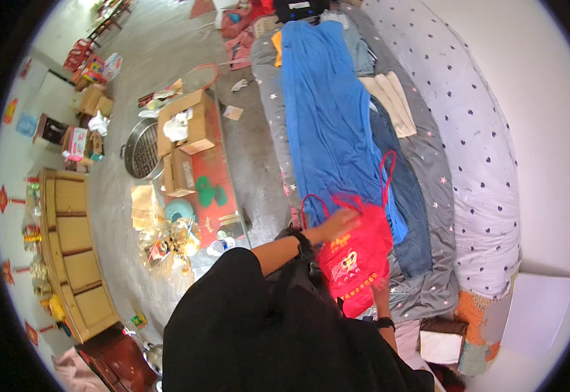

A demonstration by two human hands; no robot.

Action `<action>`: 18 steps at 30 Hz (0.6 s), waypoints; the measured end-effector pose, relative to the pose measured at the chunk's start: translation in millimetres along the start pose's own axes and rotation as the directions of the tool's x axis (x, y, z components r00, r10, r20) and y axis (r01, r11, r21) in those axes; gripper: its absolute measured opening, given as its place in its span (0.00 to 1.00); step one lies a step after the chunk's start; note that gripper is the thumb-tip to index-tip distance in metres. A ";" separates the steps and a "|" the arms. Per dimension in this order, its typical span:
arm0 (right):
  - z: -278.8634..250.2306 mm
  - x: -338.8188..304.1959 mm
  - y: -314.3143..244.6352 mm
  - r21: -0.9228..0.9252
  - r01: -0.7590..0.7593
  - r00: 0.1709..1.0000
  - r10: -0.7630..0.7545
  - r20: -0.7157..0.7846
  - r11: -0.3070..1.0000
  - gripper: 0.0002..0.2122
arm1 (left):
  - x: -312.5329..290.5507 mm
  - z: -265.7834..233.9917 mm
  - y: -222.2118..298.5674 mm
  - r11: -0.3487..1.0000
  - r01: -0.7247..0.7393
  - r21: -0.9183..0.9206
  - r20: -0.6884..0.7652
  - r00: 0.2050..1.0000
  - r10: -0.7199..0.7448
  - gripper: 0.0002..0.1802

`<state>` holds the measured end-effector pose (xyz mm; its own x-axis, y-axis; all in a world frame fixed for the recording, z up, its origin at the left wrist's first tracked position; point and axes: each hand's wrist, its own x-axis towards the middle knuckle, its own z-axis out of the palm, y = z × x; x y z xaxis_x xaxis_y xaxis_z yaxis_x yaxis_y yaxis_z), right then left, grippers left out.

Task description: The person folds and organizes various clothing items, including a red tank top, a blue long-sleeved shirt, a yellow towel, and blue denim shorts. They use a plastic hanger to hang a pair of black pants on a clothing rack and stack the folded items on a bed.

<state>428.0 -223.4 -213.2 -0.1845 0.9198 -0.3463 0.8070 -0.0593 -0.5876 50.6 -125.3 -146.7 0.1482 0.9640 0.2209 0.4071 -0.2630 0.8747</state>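
Two bare hands are at a red drawstring bag or apron, most likely a red apron (357, 251), which lies by the near end of a bed with grey star-print bedding (438, 179). The left grip (340, 225) is over its upper part; the right grip (381, 293) is at its lower right edge. Both are motion-blurred, so I cannot tell how far either is open or whether cloth is pinched between the fingers. Thin red straps loop up from the fabric over a long blue garment (324, 111). Dark blue jeans (412, 225) lie partly under that garment, and beige clothing (392, 104) is farther up the bed. To the left, a low red-topped counter (210, 163) carries an open cardboard box (200, 124).
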 end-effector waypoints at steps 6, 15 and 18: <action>-102.0 56.2 -159.9 -0.104 0.642 0.744 -0.650 -0.153 0.760 0.35 | -7.5 -32.0 154.8 0.836 0.342 -0.429 0.576 0.817 -0.038 0.23; -165.0 -3.1 -182.9 0.328 0.581 0.811 -0.498 -0.306 0.745 0.19 | -12.4 3.9 162.5 0.221 0.499 -0.838 0.490 0.866 -0.097 0.22; -167.8 -49.6 -164.4 0.492 0.407 0.890 -0.214 -0.402 0.769 0.13 | -12.7 2.3 180.4 0.704 0.389 -0.595 0.364 0.911 -0.195 0.20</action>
<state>398.6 -194.2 23.3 -0.1118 0.9874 0.1117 0.2698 0.1383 -0.9529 124.2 -185.1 7.2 0.3832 0.9150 -0.1266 -0.1921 0.2130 0.9580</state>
